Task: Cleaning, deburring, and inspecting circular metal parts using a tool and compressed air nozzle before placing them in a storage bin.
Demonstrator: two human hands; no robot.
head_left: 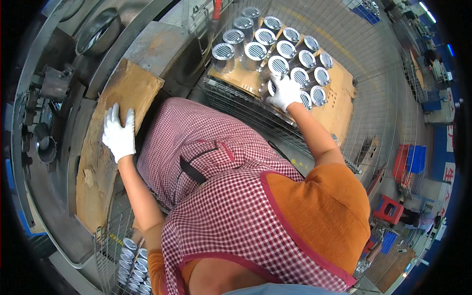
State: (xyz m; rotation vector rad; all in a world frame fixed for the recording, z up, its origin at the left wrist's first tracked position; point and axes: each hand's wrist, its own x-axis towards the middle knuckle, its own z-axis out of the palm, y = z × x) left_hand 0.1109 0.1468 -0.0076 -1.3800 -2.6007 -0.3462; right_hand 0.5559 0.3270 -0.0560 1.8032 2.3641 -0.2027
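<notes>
My right hand (285, 92), in a white glove, reaches out to the front row of shiny metal cylinders with slotted tops. Its thumb and fingers are round one metal cylinder (271, 88), which the glove partly hides. Several more such cylinders (265, 37) stand upright in rows on a brown cardboard sheet (334, 115). My left hand (119, 132), also gloved in white, lies on a worn brown board (93, 162) at the left. Its fingers are stretched out and it holds nothing.
The cardboard lies on a stack inside a wire cage (383, 83). Machinery with a metal bowl (100, 34) stands on the far left. At the lower left, another wire basket (104, 255) holds more slotted pieces (132, 263). A red stool (388, 210) and a blue crate (417, 158) are on the right.
</notes>
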